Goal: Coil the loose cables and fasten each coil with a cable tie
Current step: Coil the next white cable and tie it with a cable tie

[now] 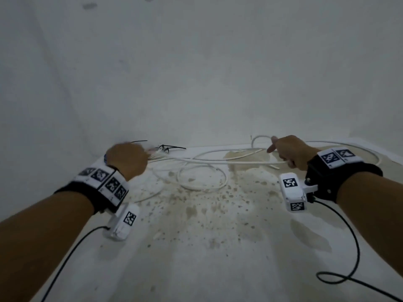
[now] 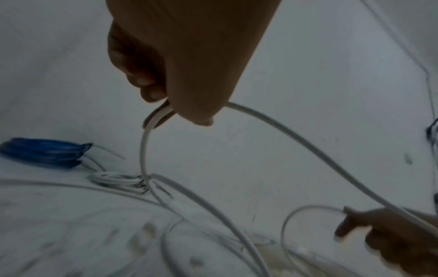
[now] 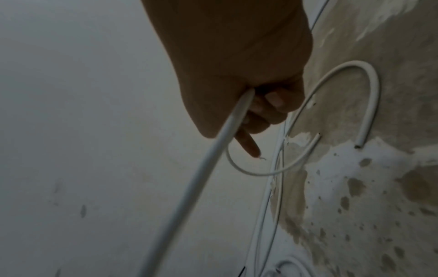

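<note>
Two hands, the left hand (image 1: 127,160) and right hand (image 1: 289,151), each grasp one white cable (image 1: 218,162) in curled fingers (image 3: 272,99), stretching it above the stained tabletop (image 1: 218,236), likely to form a coil.

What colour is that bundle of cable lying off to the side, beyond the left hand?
Blue. The coiled bundle shows best in the left wrist view.

your right hand (image 3: 239,61) is curled round a white cable (image 3: 201,168) that runs from the fist down toward the bottom edge. your index finger (image 3: 247,146) sticks out, pointing down. beside it a thinner white cable (image 3: 260,173) curves in a loop, and a thicker piece arches over the stained surface (image 3: 379,187) — its cut end (image 3: 359,145) open. more thin strands (image 3: 265,215) run down alongside.
</note>
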Demonstrator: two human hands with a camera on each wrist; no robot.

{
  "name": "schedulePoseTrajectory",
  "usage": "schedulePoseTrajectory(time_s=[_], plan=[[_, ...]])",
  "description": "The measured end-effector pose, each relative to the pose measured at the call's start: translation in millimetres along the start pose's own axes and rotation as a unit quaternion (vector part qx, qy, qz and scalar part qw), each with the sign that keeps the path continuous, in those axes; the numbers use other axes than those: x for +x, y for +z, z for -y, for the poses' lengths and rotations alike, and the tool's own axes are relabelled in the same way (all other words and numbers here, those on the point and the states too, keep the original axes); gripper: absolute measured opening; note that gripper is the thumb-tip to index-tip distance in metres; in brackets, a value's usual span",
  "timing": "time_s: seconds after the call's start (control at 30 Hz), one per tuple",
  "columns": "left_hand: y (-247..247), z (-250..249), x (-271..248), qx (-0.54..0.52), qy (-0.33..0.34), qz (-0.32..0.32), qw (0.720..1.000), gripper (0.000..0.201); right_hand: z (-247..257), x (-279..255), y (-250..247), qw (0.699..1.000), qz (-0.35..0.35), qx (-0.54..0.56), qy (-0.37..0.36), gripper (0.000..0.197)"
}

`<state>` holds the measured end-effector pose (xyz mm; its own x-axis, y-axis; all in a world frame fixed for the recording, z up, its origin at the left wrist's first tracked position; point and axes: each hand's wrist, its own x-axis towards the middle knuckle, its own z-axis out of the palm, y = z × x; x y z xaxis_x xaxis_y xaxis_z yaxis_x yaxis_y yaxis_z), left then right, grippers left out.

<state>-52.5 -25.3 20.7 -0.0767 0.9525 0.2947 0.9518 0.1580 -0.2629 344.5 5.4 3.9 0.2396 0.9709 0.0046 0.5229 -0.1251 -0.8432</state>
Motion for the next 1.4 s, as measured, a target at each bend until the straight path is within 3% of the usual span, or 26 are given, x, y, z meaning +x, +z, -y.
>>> schedulePoseTrajectory(time_s=[0.07,0.13,0.2,0.23,0.27,0.33,0.47,0.57,0.67,0.7,0.8,0.83,0.93,1.03,1.1,1.17,1.27,1.3,1.33,1.4], plan=[[-27.7,0.4,8.9,-0.111,-0.024,-0.089,0.99,0.05,5.3,-4.9,9.7,0.998,0.046,-0.046,-0.007,0.05],[-53.7,2.2,17.7,-0.205,0.005,-0.168,0.964,0.047,10.4,-5.7,18.1,0.995,0.059,-0.072,-0.023,0.047],[-78.0,3.2,24.1,-0.289,0.066,-0.213,0.931,0.021,13.7,-5.8,23.4,0.994,0.06,-0.086,-0.043,0.046],[-89.2,1.9,24.8,-0.33,0.1,-0.209,0.915,0.014,14.2,-6.7,25.4,0.992,0.059,-0.094,-0.052,0.045],[-99.5,0.3,25.1,-0.378,0.118,-0.19,0.899,0.021,14.5,-8.0,26.5,0.992,0.057,-0.101,-0.058,0.045],[-117.1,-2.7,22.8,-0.509,0.101,-0.123,0.846,0.029,13.8,-8.7,27.0,0.99,0.045,-0.12,-0.062,0.046],[-137.7,-4.5,19.2,-0.715,-0.005,-0.091,0.693,0.024,11.3,-7.2,26.6,0.984,0.036,-0.167,-0.044,0.041],[-144.7,-0.1,18.9,-0.745,-0.034,-0.141,0.651,0.027,7.0,-9.0,25.7,0.973,0.015,-0.226,-0.05,0.04],[-146.6,5.9,22.7,-0.796,-0.06,-0.155,0.583,0.024,2.8,-5.9,23.3,0.959,-0.023,-0.277,-0.056,0.041],[-147.0,6.6,24.6,-0.8,-0.067,-0.167,0.572,0.022,2.2,-3.8,21.7,0.957,-0.041,-0.282,-0.06,0.039],[-148.3,8.4,32.7,-0.788,-0.082,-0.23,0.565,0.011,-0.9,2.0,18.8,0.949,-0.089,-0.294,-0.073,0.032],[-147.5,11.3,38.1,-0.793,-0.09,-0.233,0.555,0.019,-2.7,3.3,18.1,0.946,-0.101,-0.298,-0.075,0.031],[-143.8,21.5,53.2,-0.82,-0.131,-0.195,0.522,0.035,-8.0,5.2,15.4,0.94,-0.124,-0.308,-0.077,0.031],[-137.2,24.7,57.7,-0.819,-0.187,-0.183,0.511,0.016,-16.9,6.3,14.5,0.93,-0.11,-0.341,-0.082,0.033],[-128.9,22.0,54.8,-0.8,-0.178,-0.166,0.548,0.01,-24.2,6.7,16.1,0.927,-0.102,-0.351,-0.084,0.032],[-111.7,20.1,54.0,-0.767,-0.134,-0.143,0.61,0.007,-28.0,4.8,18.9,0.935,-0.117,-0.324,-0.089,0.029],[-82.0,16.9,51.4,-0.701,-0.067,-0.114,0.7,0.04,-25.4,1.4,22.8,0.945,-0.192,-0.246,-0.096,0.027],[-73.2,16.2,52.5,-0.689,-0.06,-0.127,0.711,0.041,-23.3,1.9,22.9,0.947,-0.213,-0.22,-0.094,0.027],[-68.0,16.4,54.6,-0.694,-0.06,-0.147,0.703,0.041,-20.7,2.9,22.1,0.947,-0.229,-0.203,-0.096,0.027],[-69.1,16.7,60.6,-0.727,-0.073,-0.189,0.656,0.04,-18.4,9.0,17.9,0.948,-0.235,-0.195,-0.09,0.027]])
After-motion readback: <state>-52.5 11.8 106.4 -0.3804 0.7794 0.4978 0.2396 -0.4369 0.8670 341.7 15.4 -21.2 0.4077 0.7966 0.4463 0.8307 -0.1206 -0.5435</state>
